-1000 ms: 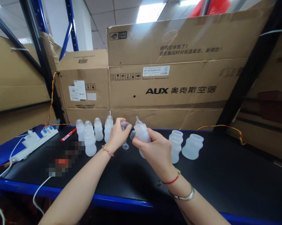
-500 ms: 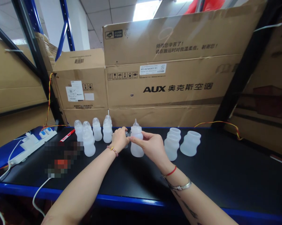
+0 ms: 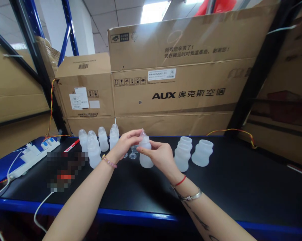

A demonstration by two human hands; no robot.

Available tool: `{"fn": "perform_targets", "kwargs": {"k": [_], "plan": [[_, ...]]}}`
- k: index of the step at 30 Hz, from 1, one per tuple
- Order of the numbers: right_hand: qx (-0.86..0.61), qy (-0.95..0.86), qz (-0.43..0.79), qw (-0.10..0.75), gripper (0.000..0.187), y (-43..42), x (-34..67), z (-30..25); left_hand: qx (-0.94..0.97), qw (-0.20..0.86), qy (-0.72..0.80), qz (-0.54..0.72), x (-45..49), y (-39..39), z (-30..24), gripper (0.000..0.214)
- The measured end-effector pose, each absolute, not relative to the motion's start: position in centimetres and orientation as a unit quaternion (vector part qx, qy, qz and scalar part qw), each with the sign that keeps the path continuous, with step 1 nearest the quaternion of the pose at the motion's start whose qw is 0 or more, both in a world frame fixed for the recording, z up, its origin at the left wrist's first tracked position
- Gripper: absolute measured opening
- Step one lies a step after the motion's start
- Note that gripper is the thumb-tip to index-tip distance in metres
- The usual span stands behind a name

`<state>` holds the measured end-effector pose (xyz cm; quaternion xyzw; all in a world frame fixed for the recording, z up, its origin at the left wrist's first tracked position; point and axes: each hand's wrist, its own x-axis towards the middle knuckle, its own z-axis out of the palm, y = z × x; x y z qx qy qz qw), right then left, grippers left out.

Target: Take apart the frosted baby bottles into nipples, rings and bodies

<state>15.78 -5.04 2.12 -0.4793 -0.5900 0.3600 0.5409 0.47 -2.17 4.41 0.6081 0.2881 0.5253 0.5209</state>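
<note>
A translucent white bottle [image 3: 145,157] with a teat on top stands on the black bench [image 3: 216,187]. My right hand [image 3: 159,156] holds its body from the right, fingers wrapped round it. My left hand [image 3: 124,143] pinches a clear cap [image 3: 142,134] over the bottle's teat. Two clear teats [image 3: 132,155] lie on the bench just behind the bottle.
Several capped bottles [image 3: 97,145] stand in a group at the left. Three open bottles [image 3: 191,152] stand at the right. A white power strip [image 3: 34,154], a red marker [image 3: 70,146] and a blurred-out item [image 3: 65,169] lie at the left. Cardboard boxes [image 3: 176,77] wall the back.
The bottle was lifted in my right hand, then set down on the bench. My left hand has come up from beside the bottle to its top with the clear cap.
</note>
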Motion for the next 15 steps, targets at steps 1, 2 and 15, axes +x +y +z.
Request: {"fn": "perform_targets", "kwargs": {"k": [1,2,15], "plan": [[-0.481,-0.588,0.363,0.540,0.043,-5.2,15.7,2.3,0.615,0.518,0.285,0.521,0.5,-2.3,4.4,0.036],[-0.482,-0.587,0.365,0.538,0.042,-5.3,15.7,2.4,0.619,0.512,0.286,0.522,0.6,-2.4,4.2,0.039],[-0.517,-0.627,0.288,0.507,0.046,-5.7,15.1,2.1,0.642,0.442,0.303,0.548,1.2,-2.0,3.0,0.039]]}}
